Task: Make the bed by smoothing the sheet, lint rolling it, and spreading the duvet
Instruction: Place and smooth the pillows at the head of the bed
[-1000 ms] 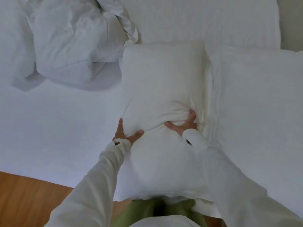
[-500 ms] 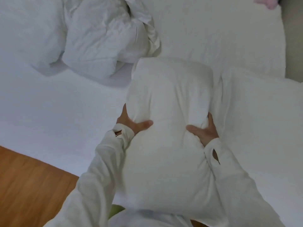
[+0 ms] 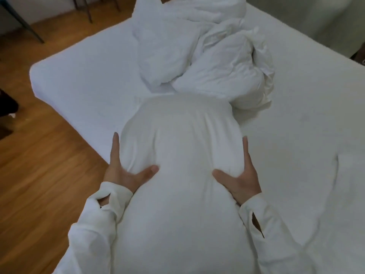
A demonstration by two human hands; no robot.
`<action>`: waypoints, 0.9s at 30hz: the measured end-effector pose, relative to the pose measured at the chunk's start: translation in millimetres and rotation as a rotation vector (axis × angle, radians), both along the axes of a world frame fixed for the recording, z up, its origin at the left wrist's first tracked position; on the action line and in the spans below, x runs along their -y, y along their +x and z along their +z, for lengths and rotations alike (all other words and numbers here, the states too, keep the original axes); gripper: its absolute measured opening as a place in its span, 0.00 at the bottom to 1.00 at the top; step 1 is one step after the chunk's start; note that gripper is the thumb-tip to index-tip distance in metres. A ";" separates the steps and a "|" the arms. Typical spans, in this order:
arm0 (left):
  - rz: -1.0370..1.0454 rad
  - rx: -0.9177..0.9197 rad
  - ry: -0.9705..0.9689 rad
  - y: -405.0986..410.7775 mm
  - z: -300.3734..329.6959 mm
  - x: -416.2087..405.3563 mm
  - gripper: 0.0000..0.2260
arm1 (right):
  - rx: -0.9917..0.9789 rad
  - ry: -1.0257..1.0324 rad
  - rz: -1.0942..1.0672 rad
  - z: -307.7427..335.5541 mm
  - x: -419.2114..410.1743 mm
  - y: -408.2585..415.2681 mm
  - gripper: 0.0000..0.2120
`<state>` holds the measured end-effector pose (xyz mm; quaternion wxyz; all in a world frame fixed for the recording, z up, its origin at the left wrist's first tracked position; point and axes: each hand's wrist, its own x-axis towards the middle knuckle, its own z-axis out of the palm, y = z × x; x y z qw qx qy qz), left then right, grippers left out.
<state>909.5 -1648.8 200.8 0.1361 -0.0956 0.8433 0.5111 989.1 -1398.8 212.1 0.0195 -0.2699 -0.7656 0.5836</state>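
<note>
Pillow, plump, white and soft (image 3: 177, 175), now lifted clear of the bed and carried in front of the chest, whereas half a second ago still lying beside the second pillow at the head end. Left hand (image 3: 122, 171) gripping its left flank, thumb pressed into the front and fingers stretched along the side; right hand (image 3: 240, 177) gripping the right flank in the same way, thumb dug into the fabric. View turned as well: the second pillow gone from sight, and the foot end of the bed now ahead. Probably means clearing the pillows away so that the sheet can be smoothed and lint rolled; these steps, by the look of things, not yet begun. Flat white fitted sheet (image 3: 88, 80) stretched over the mattress, with a few soft creases at the right side. Crumpled white duvet (image 3: 207, 56) heaped in the middle of the bed beyond the pillow, not spread. No lint roller to be seen. Around the bed, warm brown wooden floor (image 3: 39, 165); dark thin furniture legs (image 3: 23, 22) at the far left; pale wall at the far right.
</note>
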 end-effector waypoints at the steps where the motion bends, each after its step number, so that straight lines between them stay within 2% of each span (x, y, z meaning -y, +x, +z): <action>1: 0.033 -0.017 0.019 -13.2 3.7 24.9 0.56 | -0.020 0.002 0.017 2.4 25.1 -18.0 0.53; 6: 0.028 -0.115 0.011 -87.6 33.1 160.6 0.41 | -0.096 0.024 0.079 17.9 154.6 -105.1 0.38; 8: 0.079 -0.147 -0.003 -113.1 45.8 212.5 0.37 | -0.127 0.005 0.107 29.7 203.8 -145.8 0.34; 17: 0.388 -0.161 -0.025 -224.7 43.4 381.0 0.37 | -0.211 0.024 0.444 43.1 382.1 -340.4 0.35; 20: 0.483 -0.137 -0.029 -275.8 35.2 427.1 0.34 | -0.215 0.041 0.541 36.2 439.3 -410.6 0.34; 27: 0.639 -0.122 -0.095 -413.5 53.4 556.0 0.37 | -0.198 0.022 0.721 40.5 557.9 -589.6 0.30</action>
